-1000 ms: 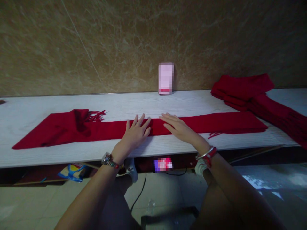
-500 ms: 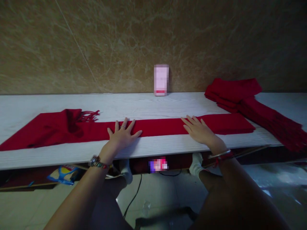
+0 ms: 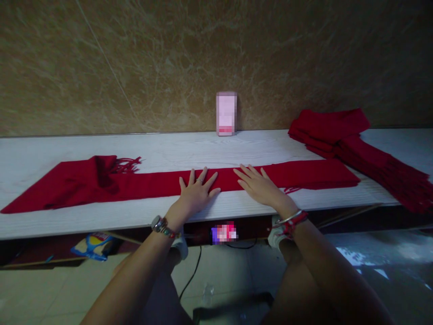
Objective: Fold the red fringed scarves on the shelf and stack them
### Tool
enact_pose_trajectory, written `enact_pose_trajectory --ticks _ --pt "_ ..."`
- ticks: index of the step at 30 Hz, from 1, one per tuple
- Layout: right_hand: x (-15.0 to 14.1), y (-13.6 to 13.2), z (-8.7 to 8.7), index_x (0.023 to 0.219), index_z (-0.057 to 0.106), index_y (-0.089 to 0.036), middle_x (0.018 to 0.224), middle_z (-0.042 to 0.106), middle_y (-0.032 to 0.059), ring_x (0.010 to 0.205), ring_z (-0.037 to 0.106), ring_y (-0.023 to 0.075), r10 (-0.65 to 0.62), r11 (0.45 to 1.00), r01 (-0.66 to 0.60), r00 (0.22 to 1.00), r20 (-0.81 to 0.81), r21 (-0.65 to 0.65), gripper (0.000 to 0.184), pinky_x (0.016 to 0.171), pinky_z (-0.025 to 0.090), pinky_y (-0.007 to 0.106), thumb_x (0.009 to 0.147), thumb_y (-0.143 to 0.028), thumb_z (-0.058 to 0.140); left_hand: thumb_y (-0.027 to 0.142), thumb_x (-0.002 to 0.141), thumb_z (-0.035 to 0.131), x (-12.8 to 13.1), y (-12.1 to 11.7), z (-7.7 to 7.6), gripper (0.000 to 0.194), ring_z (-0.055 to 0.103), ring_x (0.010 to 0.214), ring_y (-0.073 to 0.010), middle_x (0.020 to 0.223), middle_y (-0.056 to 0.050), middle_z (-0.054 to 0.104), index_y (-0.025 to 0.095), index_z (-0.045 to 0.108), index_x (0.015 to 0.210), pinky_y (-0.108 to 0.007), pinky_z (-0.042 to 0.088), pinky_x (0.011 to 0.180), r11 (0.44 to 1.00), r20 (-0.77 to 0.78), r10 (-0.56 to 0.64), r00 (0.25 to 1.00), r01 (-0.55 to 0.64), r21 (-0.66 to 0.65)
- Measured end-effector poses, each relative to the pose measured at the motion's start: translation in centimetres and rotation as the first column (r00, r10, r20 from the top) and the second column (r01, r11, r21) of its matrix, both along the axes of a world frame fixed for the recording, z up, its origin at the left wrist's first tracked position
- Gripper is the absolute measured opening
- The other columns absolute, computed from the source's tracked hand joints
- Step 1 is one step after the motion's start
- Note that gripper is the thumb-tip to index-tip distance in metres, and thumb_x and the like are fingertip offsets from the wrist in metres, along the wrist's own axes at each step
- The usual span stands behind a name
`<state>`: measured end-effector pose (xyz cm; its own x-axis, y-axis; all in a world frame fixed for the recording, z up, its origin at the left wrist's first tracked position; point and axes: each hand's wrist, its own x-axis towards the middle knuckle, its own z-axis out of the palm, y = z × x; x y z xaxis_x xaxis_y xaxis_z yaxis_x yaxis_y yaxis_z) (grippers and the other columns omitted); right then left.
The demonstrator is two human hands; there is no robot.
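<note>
Two hands [image 3: 195,195] [image 3: 260,186] lie spread on a red scarf [image 3: 154,185]

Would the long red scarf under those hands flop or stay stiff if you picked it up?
It would probably flop: the scarf lies in loose, crumpled folds at its left end. Its fringe would likely dangle, since the strands spread loosely there. It probably wouldn't roll, because most of it lies flat.
</note>
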<state>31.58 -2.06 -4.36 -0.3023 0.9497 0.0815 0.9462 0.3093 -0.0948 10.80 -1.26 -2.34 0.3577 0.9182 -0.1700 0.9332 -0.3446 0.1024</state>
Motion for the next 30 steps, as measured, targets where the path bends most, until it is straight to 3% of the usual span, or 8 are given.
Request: enact_pose_trajectory --ticks 6,10,12,15,18,20,22,30 --pt "5.3 -0.4 -0.7 0.139 0.042 -0.016 0.145 0.04 0.0148 0.133 0.036 0.0319 -0.154 0.985 0.148 0.986 0.067 0.091 0.05 0.105 0.03 0.058 0.094 -0.031 0.027 0.06 0.091 0.023 -1.8 -0.7 0.1 0.062 0.006 0.137 -0.0493 0.157 -0.004 0.007 0.035 0.017 0.147 -0.075 0.021 0.097 0.998 -0.035 0.06 0.998 -0.06 -0.012" --pt "5.7 -0.4 -0.8 0.129 0.053 -0.008 0.135 0.052 0.0198 0.129 0.043 0.0305 -0.208 0.95 0.2 0.978 0.007 0.239 0.047 0.106 0.033 0.053 0.092 -0.026 0.032 0.056 0.092 0.023 -1.8 -1.3 0.1 0.06 0.006 0.137 -0.0496 0.156 -0.005 0.008 0.033 0.017 0.147 -0.077 0.019 0.096 0.996 -0.035 0.088 0.995 -0.089 -0.008" --pt "4.4 -0.3 -0.5 0.125 0.057 -0.01 0.132 0.056 0.0171 0.126 0.047 0.0284 -0.142 0.944 0.149 0.989 -0.046 0.296 0.043 0.106 0.034 0.051 0.091 -0.025 0.035 0.051 0.094 0.022 -1.6 -1.3 0.1 0.056 0.008 0.137 -0.0489 0.156 -0.007 0.011 0.032 0.022 0.147 -0.076 0.02 0.096 0.995 -0.016 0.097 0.995 -0.097 -0.003" --pt "1.4 -0.5 0.4 0.123 0.059 -0.015 0.13 0.058 0.0119 0.123 0.05 0.0235 0.102 0.957 -0.079 0.992 -0.068 0.278 0.039 0.106 0.037 0.045 0.09 -0.023 0.041 0.04 0.096 0.023 -1.6 -0.1 0.5 0.05 0.019 0.137 -0.0442 0.153 -0.009 0.024 0.028 0.038 0.141 -0.071 0.025 0.098 0.996 0.026 0.06 0.998 -0.061 0.066" --pt "-1.6 -1.1 1.1 0.118 0.062 -0.012 0.124 0.063 0.013 0.118 0.054 0.0216 0.292 0.938 -0.282 0.956 -0.018 0.201 0.034 0.102 0.043 0.039 0.088 -0.019 0.047 0.028 0.094 0.03 -1.8 2.6 1.2 0.045 0.042 0.129 -0.0294 0.142 -0.012 0.045 0.018 0.048 0.134 -0.049 0.035 0.104 0.987 0.094 -0.108 0.99 0.095 0.133" --pt "-2.9 -1.5 1.5 0.113 0.064 -0.01 0.117 0.066 0.0139 0.11 0.059 0.0217 0.337 0.925 -0.337 0.941 0.029 0.175 0.03 0.096 0.048 0.037 0.087 -0.014 0.048 0.022 0.091 0.036 -1.6 4.7 1.8 0.042 0.052 0.117 -0.0212 0.13 -0.013 0.057 0.012 0.054 0.127 -0.034 0.038 0.101 0.97 0.118 -0.232 0.966 0.221 0.099" --pt "-3.4 -1.7 1.8 0.108 0.066 -0.012 0.112 0.068 0.0129 0.101 0.062 0.0209 0.35 0.919 -0.356 0.934 0.065 0.168 0.028 0.088 0.051 0.037 0.086 -0.008 0.048 0.022 0.087 0.042 -1.1 6.5 2.5 0.04 0.057 0.109 -0.0196 0.122 -0.012 0.062 0.011 0.057 0.122 -0.029 0.04 0.096 0.958 0.102 -0.286 0.953 0.283 0.046" --pt "-3.9 -1.8 2.7 0.099 0.067 -0.013 0.094 0.07 0.0111 0.084 0.063 0.0197 0.371 0.9 -0.402 0.91 0.184 0.169 0.027 0.066 0.049 0.031 0.084 -0.002 0.047 0.027 0.07 0.061 2.1 9.9 3.7 0.049 0.06 0.084 -0.0164 0.103 -0.007 0.069 0.014 0.06 0.118 -0.022 0.042 0.07 0.93 0.129 -0.269 0.954 0.292 -0.222"
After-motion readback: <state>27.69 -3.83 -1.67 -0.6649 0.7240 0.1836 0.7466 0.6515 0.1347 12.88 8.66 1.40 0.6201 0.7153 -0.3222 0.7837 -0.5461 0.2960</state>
